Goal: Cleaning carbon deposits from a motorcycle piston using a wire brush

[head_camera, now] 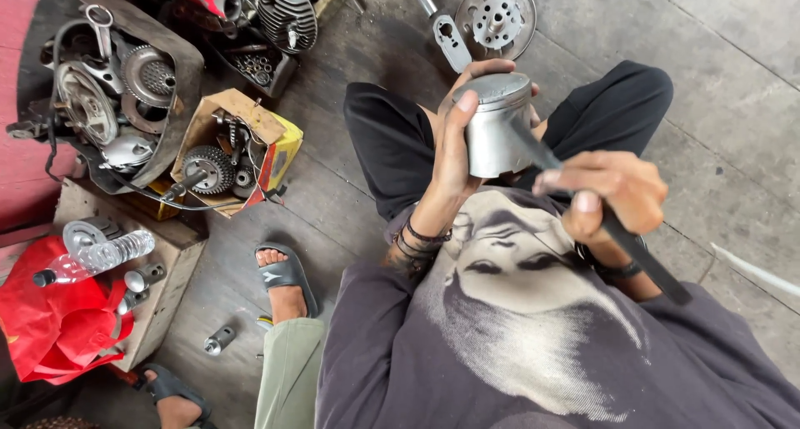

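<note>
Person seated on the floor (717, 145), knees apart, camera looking down over a grey printed shirt. Right hand (604, 191) has its grip closed around a long dark tool (621, 237), held pencil-like near the middle so the far tip can be steered; handle end trails back past the right thigh. Tip meets the side of the piston (496, 129), apparently at or just below the crown edge; the exact contact point is hidden by the metal's glare. Left hand (454, 150) wraps the piston from the left, thumb up along the skirt, fingers behind; grip closed on it, crown tilted toward the camera and raised over the lap, likely to keep the worked edge in view and braced against the tool's push. Beside the left knee, another person's foot in a black sandal (285, 275); a small metal cylinder (218, 340) lies loose on the floor near it. Further left, a wooden box (167, 291) carries a clear bottle (100, 258) and a red bag (54, 321). Beyond that, an open cardboard box (242, 150) holds gears, kept together rather than scattered. Farthest: an engine case (108, 95) at top left, a finned cylinder (287, 14), and a round drilled plate (497, 16) on the floor ahead of the knees.
</note>
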